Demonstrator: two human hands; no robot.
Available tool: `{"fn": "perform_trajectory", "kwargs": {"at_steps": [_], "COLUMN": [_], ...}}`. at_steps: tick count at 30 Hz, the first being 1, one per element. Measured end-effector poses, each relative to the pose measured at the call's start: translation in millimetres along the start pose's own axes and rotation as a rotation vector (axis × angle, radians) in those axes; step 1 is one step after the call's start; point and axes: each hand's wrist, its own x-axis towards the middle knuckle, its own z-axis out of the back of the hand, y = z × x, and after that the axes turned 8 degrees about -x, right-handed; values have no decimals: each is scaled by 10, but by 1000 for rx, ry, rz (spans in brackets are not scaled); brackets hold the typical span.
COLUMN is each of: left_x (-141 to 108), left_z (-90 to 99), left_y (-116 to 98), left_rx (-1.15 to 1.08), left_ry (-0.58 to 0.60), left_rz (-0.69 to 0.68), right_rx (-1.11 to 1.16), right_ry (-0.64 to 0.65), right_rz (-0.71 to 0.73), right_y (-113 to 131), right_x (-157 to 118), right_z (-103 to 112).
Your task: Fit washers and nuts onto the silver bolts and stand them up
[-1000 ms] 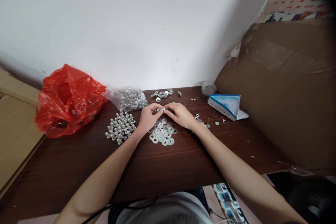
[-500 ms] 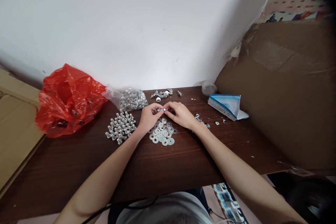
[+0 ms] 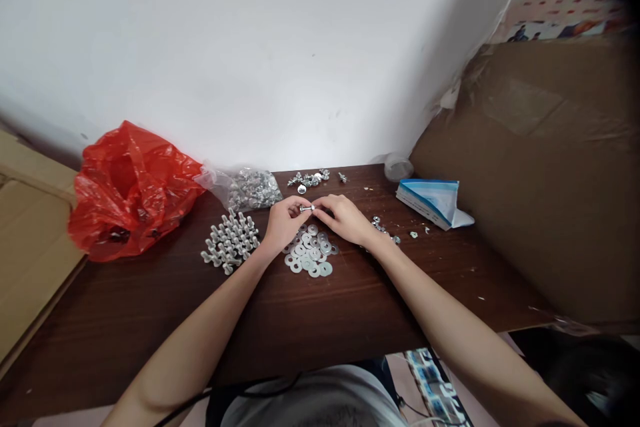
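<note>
Between my fingertips, above the table, lies a small silver bolt (image 3: pixel 305 209), held roughly level. My left hand (image 3: pixel 284 221) pinches its left end. The fingers of my right hand (image 3: pixel 344 219) close on a nut (image 3: pixel 313 207) at the bolt's right end; how far it sits on the thread is too small to tell. Just below my hands spreads a loose pile of flat washers (image 3: pixel 311 253). Many bolts (image 3: pixel 231 241) stand grouped to the left of my left wrist. Several nuts (image 3: pixel 379 225) lie beyond my right wrist, partly hidden by it.
Along the wall are assembled bolts (image 3: pixel 307 179) and a clear bag of hardware (image 3: pixel 253 189). A red plastic bag (image 3: pixel 133 193) sits at left. At right are a clear round container (image 3: pixel 398 168), a blue-and-white packet (image 3: pixel 429 201) and a large cardboard box (image 3: pixel 545 180).
Both hands stay in the same place around the bolt. My right fingertips have shifted very slightly at the nut; the piles have not moved.
</note>
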Motion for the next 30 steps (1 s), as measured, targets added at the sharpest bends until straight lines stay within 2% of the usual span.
{"fn": "perform_trajectory", "kwargs": {"at_steps": [30], "left_x": [-6], "left_z": [4], "left_y": [-25], "left_rx": [20], "left_ry": [5], "left_rz": [-3], "right_rx": [12], "right_ry": [-3], "right_rz": [-9], "right_y": [3], "right_x": [-7], "right_z": [13]}}
